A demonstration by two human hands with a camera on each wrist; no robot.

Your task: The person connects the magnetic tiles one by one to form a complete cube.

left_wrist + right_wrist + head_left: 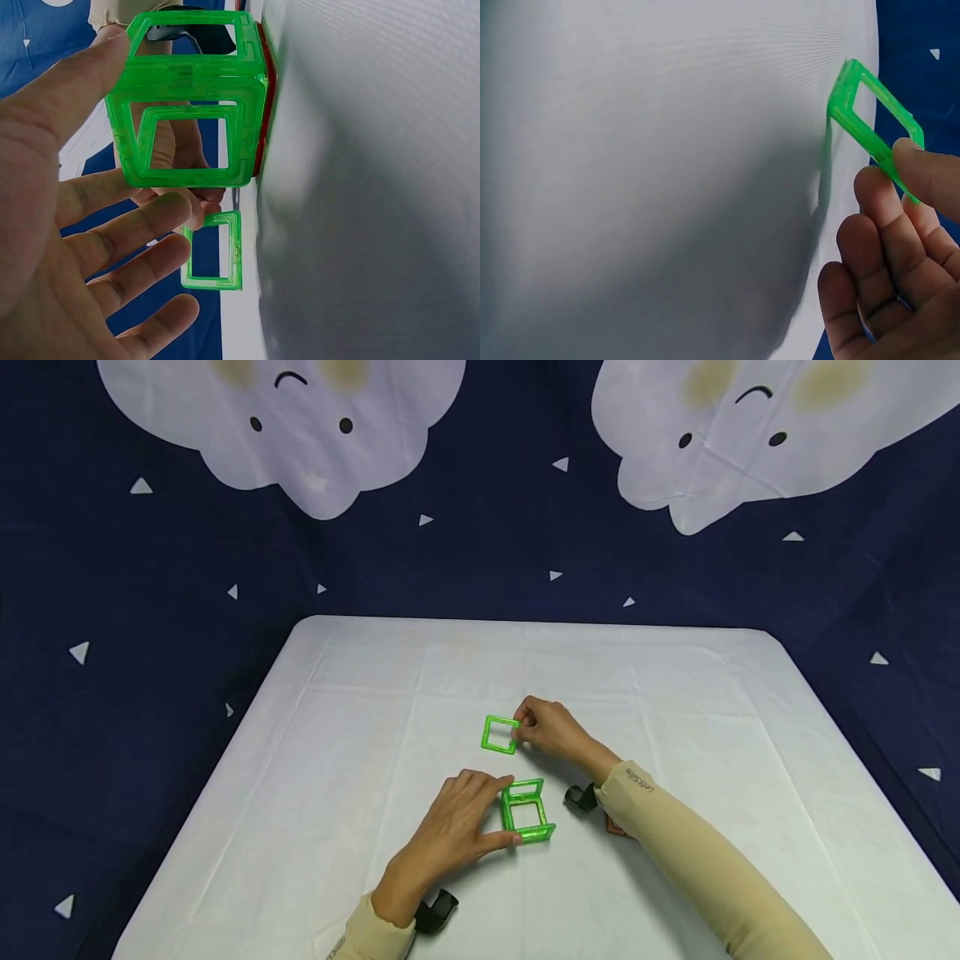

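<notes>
My left hand (453, 818) holds a small structure of green magnetic tiles (535, 834) by its left side, thumb at the near corner and index finger at the far one. These tiles are see-through square frames, some standing up from the base. In the left wrist view a red tile edge (265, 112) shows along the structure's table side. Beyond it, my right hand (553, 729) pinches a single green square magnetic tile (862, 131) by its right edge, between thumb and fingertips. That tile is tilted up, apart from the structure.
An orange-brown tile (617, 828) lies on the white table (360, 727), partly covered by my right sleeve (675, 835). Black wrist mounts (437, 912) sit below my wrists. A dark blue cloth with clouds (495, 560) hangs behind the table's far edge.
</notes>
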